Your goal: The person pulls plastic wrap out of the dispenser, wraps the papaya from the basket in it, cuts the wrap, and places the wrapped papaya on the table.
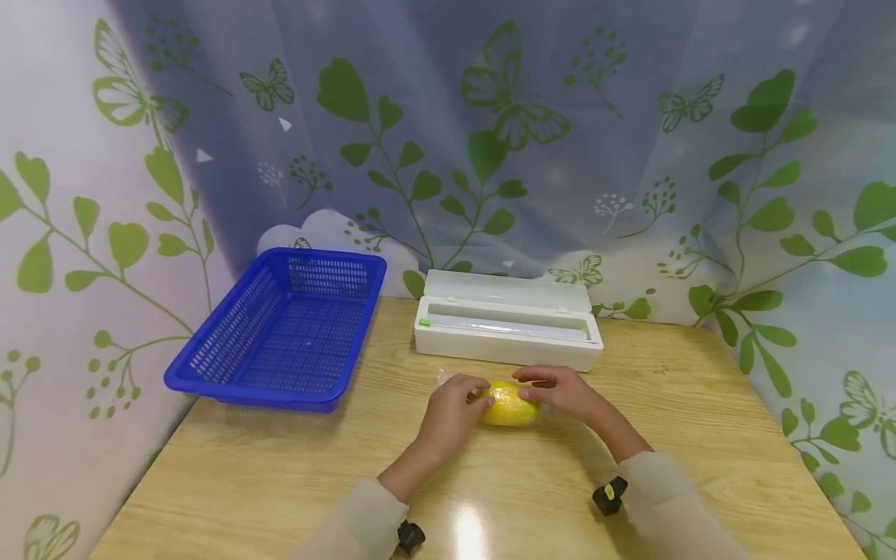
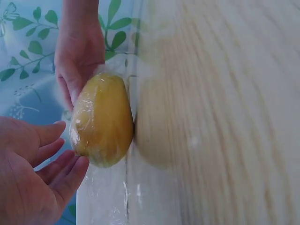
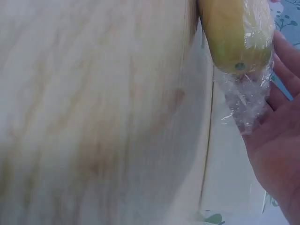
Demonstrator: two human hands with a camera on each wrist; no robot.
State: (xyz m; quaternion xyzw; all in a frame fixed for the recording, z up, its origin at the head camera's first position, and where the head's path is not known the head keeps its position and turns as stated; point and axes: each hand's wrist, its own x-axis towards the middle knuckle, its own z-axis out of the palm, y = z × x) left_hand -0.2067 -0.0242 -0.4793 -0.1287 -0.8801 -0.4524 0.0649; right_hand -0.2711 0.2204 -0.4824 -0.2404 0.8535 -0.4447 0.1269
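Note:
A yellow mango [image 1: 512, 404], greenish at its ends and wrapped in clear cling film, lies on the table between both hands. My left hand [image 1: 450, 410] is at its left end; in the left wrist view the fingers are loosely bent, fingertips at the wrapped surface. Over the other end reaches my right hand [image 1: 564, 390], its thumb at the mango. The right wrist view shows a loose, crumpled tail of cling film [image 3: 246, 101] beside the right palm [image 3: 276, 145]. Another bit of film sticks out near the left hand. Neither hand is closed round the fruit.
Behind the hands stands a white cling film dispenser box [image 1: 507, 346], its lid [image 1: 507, 290] raised and a green slide cutter [image 1: 425, 322] at the left. A blue plastic basket [image 1: 276, 397] sits at the table's left. Leaf-patterned curtains [image 1: 434, 117] surround the wooden table [image 1: 700, 435].

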